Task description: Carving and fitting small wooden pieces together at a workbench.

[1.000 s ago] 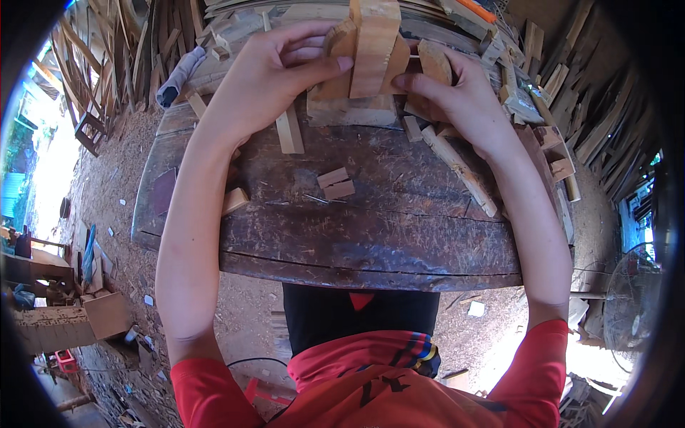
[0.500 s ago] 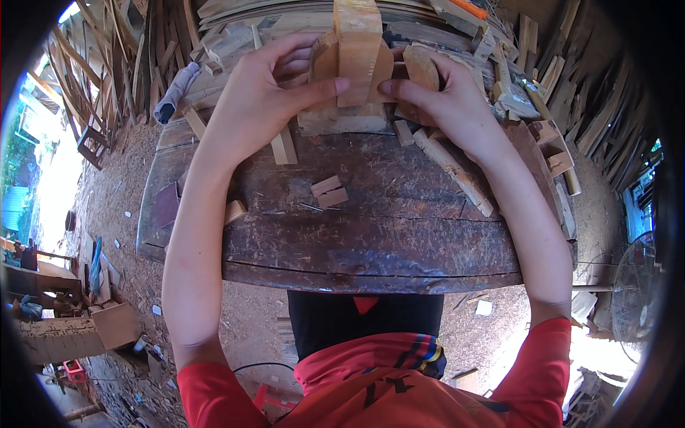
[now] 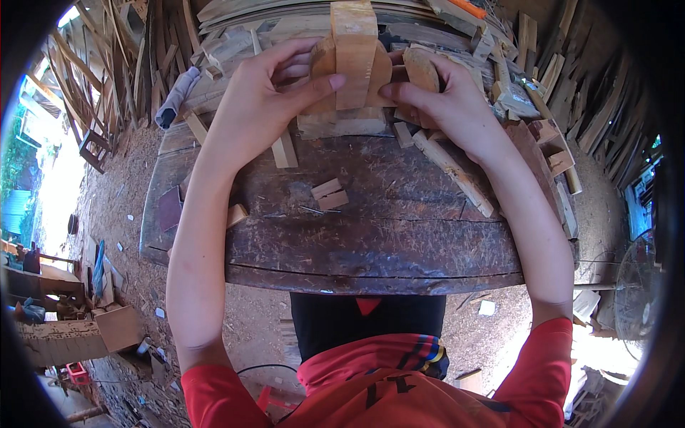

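Near the far side of the bench, a tall wooden block (image 3: pixel 353 64) stands with rounded wooden pieces against its left and right sides. My left hand (image 3: pixel 275 82) is closed around the left rounded piece (image 3: pixel 323 60), its thumb on the front of the block and its fingers mostly behind. My right hand (image 3: pixel 449 93) is closed on a separate rounded wooden piece (image 3: pixel 421 69), with its thumb tip by the block's lower right side. A pale flat wood piece (image 3: pixel 341 123) lies beneath the block. What the hidden fingertips touch cannot be seen.
The dark, scratched workbench (image 3: pixel 357 242) carries small wood offcuts (image 3: pixel 330 194), some nails (image 3: pixel 311 210) and a long strip (image 3: pixel 453 171) at right. Stacked boards (image 3: pixel 285 14) lie behind. Leaning planks (image 3: pixel 128 64) stand at left, and a fan (image 3: pixel 635 285) at far right.
Almost nothing differs. The view has shifted very slightly, and both hands keep the same hold on the wooden pieces.
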### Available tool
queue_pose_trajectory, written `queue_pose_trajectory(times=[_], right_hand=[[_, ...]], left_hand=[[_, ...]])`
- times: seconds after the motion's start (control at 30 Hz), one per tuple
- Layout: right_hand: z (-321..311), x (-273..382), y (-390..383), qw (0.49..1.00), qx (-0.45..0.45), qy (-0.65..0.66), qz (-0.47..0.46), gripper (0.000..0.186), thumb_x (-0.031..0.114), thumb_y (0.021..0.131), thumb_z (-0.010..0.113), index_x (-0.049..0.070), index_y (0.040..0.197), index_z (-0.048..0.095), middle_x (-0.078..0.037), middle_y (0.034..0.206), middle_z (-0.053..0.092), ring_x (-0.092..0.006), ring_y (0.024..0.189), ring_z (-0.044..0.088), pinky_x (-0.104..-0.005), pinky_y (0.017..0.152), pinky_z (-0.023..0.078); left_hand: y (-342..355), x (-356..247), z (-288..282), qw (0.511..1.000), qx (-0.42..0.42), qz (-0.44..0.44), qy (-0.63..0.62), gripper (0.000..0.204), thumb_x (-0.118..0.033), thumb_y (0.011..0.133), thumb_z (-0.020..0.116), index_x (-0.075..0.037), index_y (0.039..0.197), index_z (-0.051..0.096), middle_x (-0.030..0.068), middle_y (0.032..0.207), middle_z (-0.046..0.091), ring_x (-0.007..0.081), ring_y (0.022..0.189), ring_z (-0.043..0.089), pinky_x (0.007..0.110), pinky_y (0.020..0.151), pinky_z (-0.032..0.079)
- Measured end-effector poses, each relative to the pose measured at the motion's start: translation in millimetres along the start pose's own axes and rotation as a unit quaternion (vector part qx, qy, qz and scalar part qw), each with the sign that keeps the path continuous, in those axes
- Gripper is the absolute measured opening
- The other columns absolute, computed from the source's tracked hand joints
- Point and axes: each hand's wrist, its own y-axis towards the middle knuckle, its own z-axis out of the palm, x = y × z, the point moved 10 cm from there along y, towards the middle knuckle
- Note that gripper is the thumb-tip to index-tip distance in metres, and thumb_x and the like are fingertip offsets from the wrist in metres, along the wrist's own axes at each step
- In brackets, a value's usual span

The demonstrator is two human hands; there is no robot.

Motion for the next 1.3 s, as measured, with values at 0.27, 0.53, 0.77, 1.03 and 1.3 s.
queue_pose_trajectory(times=[0.27, 0.53, 0.77, 1.03, 1.3], right_hand=[[-1, -3, 1, 1.000, -0.013, -0.010, 0.002, 0.035, 0.020, 0.089, 0.075, 0.008, 0.121, 0.070, 0.003, 0.085, 0.067, -0.0023, 0.066, 0.057, -0.0203, 0.056, 0.045], [-1, 7, 0, 0.998, -0.014, -0.015, -0.059, 0.034, 0.019, 0.088, 0.076, 0.005, 0.119, 0.070, -0.001, 0.093, 0.072, -0.0064, 0.077, 0.064, -0.0237, 0.070, 0.051], [-1, 17, -3, 0.994, -0.025, -0.088, -0.067, 0.041, 0.022, 0.086, 0.078, 0.002, 0.120, 0.068, -0.008, 0.106, 0.073, -0.0142, 0.099, 0.067, -0.0305, 0.091, 0.051], [1, 16, -3, 0.994, -0.024, -0.092, -0.056, 0.042, 0.023, 0.086, 0.078, 0.002, 0.121, 0.068, -0.008, 0.108, 0.073, -0.0144, 0.100, 0.067, -0.0306, 0.091, 0.052], [1, 13, -3, 0.995, -0.020, -0.074, -0.056, 0.040, 0.022, 0.087, 0.079, 0.003, 0.121, 0.068, -0.008, 0.107, 0.073, -0.0137, 0.099, 0.067, -0.0304, 0.091, 0.052]], left_hand=[[-1, -2, 3, 1.000, -0.003, 0.004, 0.023, 0.059, -0.023, 0.091, 0.079, 0.002, 0.141, 0.058, 0.0076, 0.114, 0.071, 0.0121, 0.108, 0.063, 0.028, 0.092, 0.052], [0, 5, 3, 0.998, 0.002, 0.031, 0.055, 0.055, -0.023, 0.092, 0.074, -0.003, 0.141, 0.056, 0.0160, 0.119, 0.070, 0.0171, 0.116, 0.062, 0.032, 0.096, 0.049], [-12, 1, 13, 0.993, 0.004, 0.041, 0.113, 0.065, -0.012, 0.094, 0.063, -0.006, 0.154, 0.037, 0.0176, 0.134, 0.059, 0.0263, 0.121, 0.059, 0.034, 0.102, 0.044], [-12, -6, 13, 0.988, -0.029, 0.100, 0.114, 0.055, -0.009, 0.101, 0.045, -0.001, 0.154, 0.033, 0.0195, 0.137, 0.047, 0.0338, 0.130, 0.049, 0.035, 0.113, 0.035], [-11, -5, 14, 0.987, -0.041, 0.108, 0.113, 0.054, -0.009, 0.101, 0.046, 0.000, 0.154, 0.034, 0.0206, 0.139, 0.047, 0.0341, 0.132, 0.048, 0.035, 0.113, 0.035]])
